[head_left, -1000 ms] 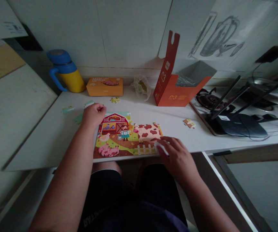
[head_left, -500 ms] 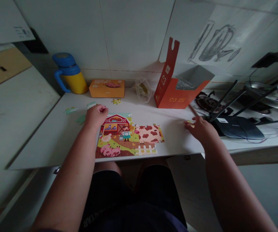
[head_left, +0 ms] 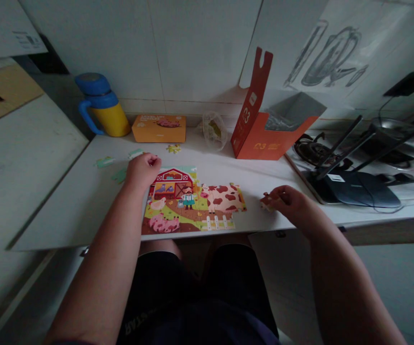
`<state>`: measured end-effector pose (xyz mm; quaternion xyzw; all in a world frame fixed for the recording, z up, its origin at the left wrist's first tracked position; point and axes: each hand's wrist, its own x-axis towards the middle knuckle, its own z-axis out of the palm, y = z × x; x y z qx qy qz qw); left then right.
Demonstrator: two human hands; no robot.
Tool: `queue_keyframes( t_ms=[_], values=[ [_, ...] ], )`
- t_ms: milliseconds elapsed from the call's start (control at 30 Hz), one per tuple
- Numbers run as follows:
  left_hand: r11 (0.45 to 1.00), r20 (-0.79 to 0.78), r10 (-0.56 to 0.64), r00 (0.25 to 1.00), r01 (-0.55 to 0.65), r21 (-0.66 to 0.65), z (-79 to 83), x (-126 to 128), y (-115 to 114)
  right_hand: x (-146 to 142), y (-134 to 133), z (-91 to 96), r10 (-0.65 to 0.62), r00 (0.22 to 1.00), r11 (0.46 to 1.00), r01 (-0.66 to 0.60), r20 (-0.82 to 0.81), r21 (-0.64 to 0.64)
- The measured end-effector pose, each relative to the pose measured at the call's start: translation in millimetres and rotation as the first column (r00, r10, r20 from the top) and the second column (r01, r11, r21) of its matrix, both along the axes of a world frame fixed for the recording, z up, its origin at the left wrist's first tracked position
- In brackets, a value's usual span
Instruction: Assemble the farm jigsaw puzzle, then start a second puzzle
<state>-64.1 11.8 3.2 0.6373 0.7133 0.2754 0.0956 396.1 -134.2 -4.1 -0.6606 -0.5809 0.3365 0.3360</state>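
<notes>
The puzzle (head_left: pixel 173 214) lies on the table (head_left: pixel 74 206), partly assembled, with an open notch at its four o'clock corner. The right hand (head_left: pixel 288 201) pinches a puzzle piece (head_left: pixel 265 201) between thumb and fingers at three o'clock, apart from the puzzle. The left hand (head_left: pixel 144 166) is loosely curled at ten o'clock, just beside the puzzle's corner (whether it holds anything cannot be told).

Recommended handling: grip the piece by its rear edge, leaving the tabs facing nine o'clock uncovered. Hold it level and check the picture's orientation before it meets any neighbour. Press straight down; a sideways push would probably shift joined pieces. Use the left hand lightly as a steady, clear of the loose pieces (head_left: pixel 105 162) toward ten o'clock.
</notes>
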Motion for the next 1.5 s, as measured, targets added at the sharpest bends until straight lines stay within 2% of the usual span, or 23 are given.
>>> queue_keyframes(
  t_ms=[67, 133, 300, 433, 633, 867, 1000, 1100, 1367, 1500],
  values=[
    [1.000, -0.003, -0.004, 1.000, 0.004, -0.001, -1.1, 0, 0, -23, -17, 1.0, -0.001, 0.993, 0.998, -0.008, -0.122, -0.070],
    [1.000, -0.005, -0.007, 1.000, 0.007, 0.004, -2.8, -1, 1, -43, -30, 2.3, 0.043, 0.984, 0.989, -0.066, -0.173, -0.130],
    [1.000, 0.011, -0.004, 1.000, 0.004, 0.019, -6.7, -2, 3, -74, -44, 1.4, 0.132, 0.980, 0.974, -0.156, -0.147, -0.165],
    [1.000, 0.027, -0.003, 1.000, 0.003, 0.025, -6.8, -2, 3, -79, -42, -4.9, 0.136, 0.989, 0.979, -0.142, -0.052, -0.149],
    [1.000, 0.033, -0.002, 0.999, 0.001, 0.030, -5.9, -2, 3, -81, -40, -9.8, 0.040, 0.999, 0.996, -0.039, 0.010, -0.082],
    [1.000, 0.012, -0.004, 1.000, 0.004, 0.019, -1.7, 0, 1, -97, -46, 5.0, -0.060, 0.969, 0.998, 0.064, 0.240, -0.010],
    [1.000, 0.017, -0.006, 1.000, 0.006, 0.013, -3.2, -1, 2, -105, -49, 7.8, -0.071, 0.924, 0.995, 0.040, 0.376, 0.090],
    [1.000, 0.023, -0.006, 1.000, 0.005, 0.017, -5.9, -3, 4, -108, -50, 4.9, -0.065, 0.890, 0.993, 0.013, 0.451, 0.119],
    [0.999, 0.035, -0.006, 0.999, 0.005, 0.035, -5.5, -2, 2, -110, -53, 0.7, -0.060, 0.877, 0.987, -0.018, 0.477, 0.158],
    [0.996, 0.052, -0.010, 0.999, 0.006, 0.084, -4.6, -3, 0, -111, -57, -0.2, -0.077, 0.870, 0.980, -0.022, 0.487, 0.195]
  ],
)
